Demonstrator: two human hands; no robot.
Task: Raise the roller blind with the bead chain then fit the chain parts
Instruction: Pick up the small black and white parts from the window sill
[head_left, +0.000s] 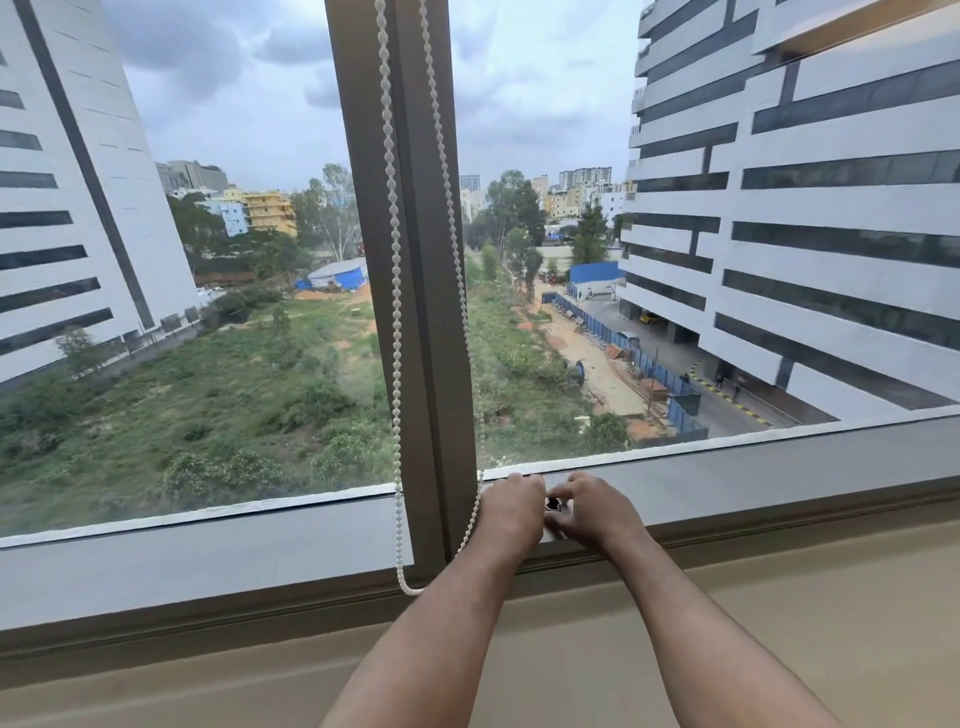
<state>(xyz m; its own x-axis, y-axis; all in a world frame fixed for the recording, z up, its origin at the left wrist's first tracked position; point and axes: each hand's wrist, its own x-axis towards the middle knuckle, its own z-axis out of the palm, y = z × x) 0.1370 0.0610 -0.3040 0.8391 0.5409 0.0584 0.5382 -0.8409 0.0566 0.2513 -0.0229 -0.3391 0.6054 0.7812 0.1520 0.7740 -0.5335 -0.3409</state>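
Note:
A white bead chain (397, 332) hangs as a long loop in front of the brown window mullion (426, 291). Its bottom curve rests near the sill at lower centre. My left hand (511, 506) is closed at the lower window frame, where the right strand of the chain reaches it. My right hand (589, 506) sits just beside it, fingers pinched on a small white chain part with a dark hole (554, 503). The two hands nearly touch. The roller blind itself is out of view above.
The grey lower window frame (779, 467) runs across the view, with a beige sill (779, 623) below it. Glass panes on both sides of the mullion show tall white buildings and a green plot outside.

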